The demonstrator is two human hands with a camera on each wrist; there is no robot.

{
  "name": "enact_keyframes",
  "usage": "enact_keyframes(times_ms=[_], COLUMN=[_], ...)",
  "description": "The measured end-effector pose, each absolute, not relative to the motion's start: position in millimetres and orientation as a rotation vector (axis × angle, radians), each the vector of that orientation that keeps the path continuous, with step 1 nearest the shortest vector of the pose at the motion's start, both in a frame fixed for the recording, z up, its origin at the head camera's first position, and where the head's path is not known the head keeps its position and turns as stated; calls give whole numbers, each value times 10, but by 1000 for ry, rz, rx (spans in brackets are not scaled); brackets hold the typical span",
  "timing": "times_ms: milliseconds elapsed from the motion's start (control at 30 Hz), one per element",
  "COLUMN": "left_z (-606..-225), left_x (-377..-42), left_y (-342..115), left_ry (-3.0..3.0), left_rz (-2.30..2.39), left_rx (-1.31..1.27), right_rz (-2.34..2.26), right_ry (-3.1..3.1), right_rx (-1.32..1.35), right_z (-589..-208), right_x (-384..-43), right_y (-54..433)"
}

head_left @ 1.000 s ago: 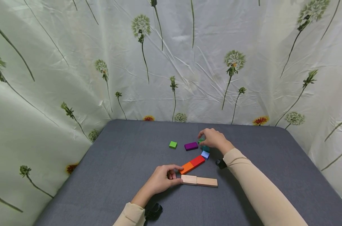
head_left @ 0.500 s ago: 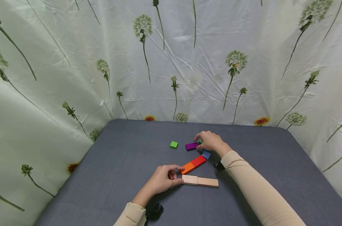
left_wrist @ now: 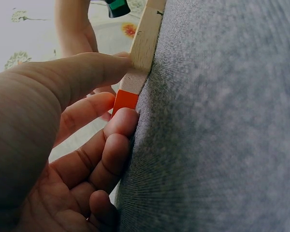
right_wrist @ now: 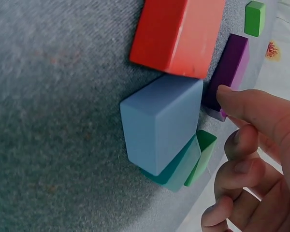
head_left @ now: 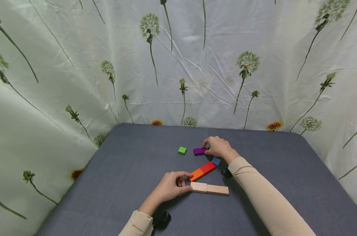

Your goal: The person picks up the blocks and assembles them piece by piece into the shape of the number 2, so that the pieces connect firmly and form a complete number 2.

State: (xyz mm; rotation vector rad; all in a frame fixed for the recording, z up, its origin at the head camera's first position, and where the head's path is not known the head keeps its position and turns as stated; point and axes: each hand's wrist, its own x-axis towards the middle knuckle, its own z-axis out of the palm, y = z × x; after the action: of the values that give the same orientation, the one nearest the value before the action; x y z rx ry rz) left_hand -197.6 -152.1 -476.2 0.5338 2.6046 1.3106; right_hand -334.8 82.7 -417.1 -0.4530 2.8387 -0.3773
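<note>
My right hand (head_left: 219, 147) has its thumb and index finger at the right end of a purple block (head_left: 199, 151), pinching it as it lies on the table. A blue block (right_wrist: 159, 121) touches the end of a red block (head_left: 208, 167); beyond it lie a teal block (right_wrist: 176, 166) and a green block (right_wrist: 203, 157), mostly covered by my hand in the head view. My left hand (head_left: 168, 186) rests its index fingertip on an orange block (head_left: 196, 175), which meets the red one. Its thumb touches the end of a plain wooden block (head_left: 198, 187).
A second plain wooden block (head_left: 218, 190) continues the first one to the right. Left of the purple block sits a light green block (head_left: 182, 150). The grey tabletop (head_left: 122, 170) ends at a flower-printed curtain (head_left: 208, 82).
My right hand has moved left and slightly nearer, from above the green and teal blocks to the purple block's right end. The left hand has stayed in place.
</note>
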Motion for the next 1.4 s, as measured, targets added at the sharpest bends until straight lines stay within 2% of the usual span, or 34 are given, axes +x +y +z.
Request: enact_keyframes(times_ms=[867,1400], left_z=[-4786,-4794], left_x=[-1992,-1993], left_y=[-1527,-1530], left_ry=[2607,2623], left_rz=[1308,1290], left_rx=[543,553], right_rz=[-426,-406], right_ry=[2908,2906], right_rx=[-239,-213], right_z=[-4209,-4186], right_x=[-3466,-3485], right_y=[711,704])
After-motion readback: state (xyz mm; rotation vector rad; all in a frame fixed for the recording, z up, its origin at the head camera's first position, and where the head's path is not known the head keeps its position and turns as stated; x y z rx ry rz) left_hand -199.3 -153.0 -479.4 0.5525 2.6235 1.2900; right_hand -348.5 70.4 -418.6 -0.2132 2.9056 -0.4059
